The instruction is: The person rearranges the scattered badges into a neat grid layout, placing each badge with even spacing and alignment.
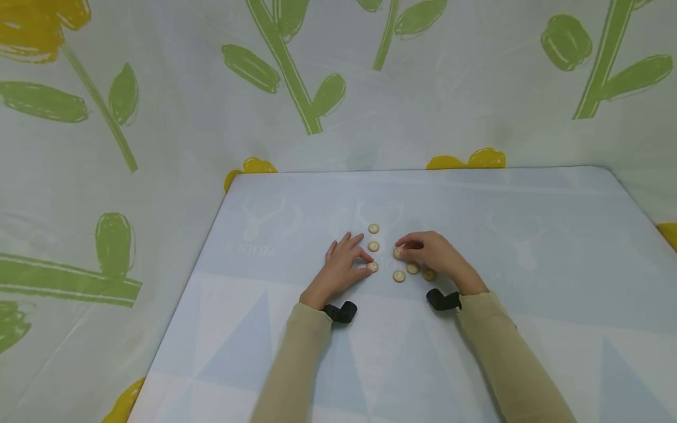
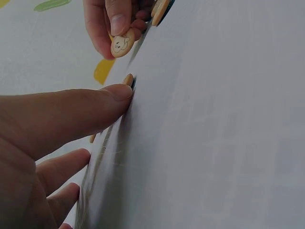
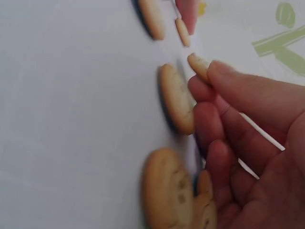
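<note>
Small round biscuits with printed cartoon faces lie on the table. My left hand (image 1: 338, 270) pinches one biscuit (image 1: 372, 267) at its edge between thumb and forefinger, low at the tabletop, the other fingers spread. Its thumb (image 2: 112, 98) covers much of that biscuit in the left wrist view. My right hand (image 1: 436, 252) holds another biscuit (image 2: 123, 44) between thumb and fingertips, tilted up off the table. Beyond the left hand, an upper biscuit (image 1: 373, 228) and a second biscuit (image 1: 373, 247) line up with the pinched one. Under and beside the right hand lie a few more biscuits (image 1: 399, 276).
The table (image 1: 555, 264) has a pale blue and white cover with triangles and deer heads. A white curtain (image 1: 174, 70) with green leaves and yellow flowers hangs behind and to the left. Black wrist cameras (image 1: 341, 312) sit at both sleeve cuffs.
</note>
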`<state>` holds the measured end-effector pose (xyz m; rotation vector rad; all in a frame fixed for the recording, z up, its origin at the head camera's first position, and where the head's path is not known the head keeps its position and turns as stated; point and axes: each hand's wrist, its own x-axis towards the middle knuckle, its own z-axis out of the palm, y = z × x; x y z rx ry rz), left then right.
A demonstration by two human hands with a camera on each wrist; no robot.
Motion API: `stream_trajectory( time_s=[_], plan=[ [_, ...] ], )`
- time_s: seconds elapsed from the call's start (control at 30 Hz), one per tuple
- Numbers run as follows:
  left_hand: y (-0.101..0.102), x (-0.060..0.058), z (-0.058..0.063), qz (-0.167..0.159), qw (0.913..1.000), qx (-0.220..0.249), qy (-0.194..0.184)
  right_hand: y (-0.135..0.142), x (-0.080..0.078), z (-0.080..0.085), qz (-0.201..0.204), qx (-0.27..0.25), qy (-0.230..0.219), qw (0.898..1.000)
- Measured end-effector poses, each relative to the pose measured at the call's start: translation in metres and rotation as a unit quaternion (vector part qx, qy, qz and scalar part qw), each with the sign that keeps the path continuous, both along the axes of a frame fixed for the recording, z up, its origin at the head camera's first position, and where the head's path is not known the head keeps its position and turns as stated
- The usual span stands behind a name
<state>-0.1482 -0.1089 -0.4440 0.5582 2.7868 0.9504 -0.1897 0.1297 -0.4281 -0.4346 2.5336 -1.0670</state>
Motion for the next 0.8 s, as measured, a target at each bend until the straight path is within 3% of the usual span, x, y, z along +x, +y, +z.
stream_trajectory(
  time_s=[0.33,0.57,0.8],
  plan=[
    [0.000,0.000,-0.001,0.002,1.0000,0.002,0.002,-0.001,-0.009,0.003,0.011,0.010,-0.032,0.999],
    [0.000,0.001,-0.001,0.003,1.0000,0.005,0.001,-0.003,-0.017,0.007,-0.007,0.017,-0.079,0.997],
    [0.001,0.000,-0.001,0.003,1.0000,0.003,0.002,-0.004,-0.023,0.010,-0.015,0.024,-0.092,0.995]
  ],
)
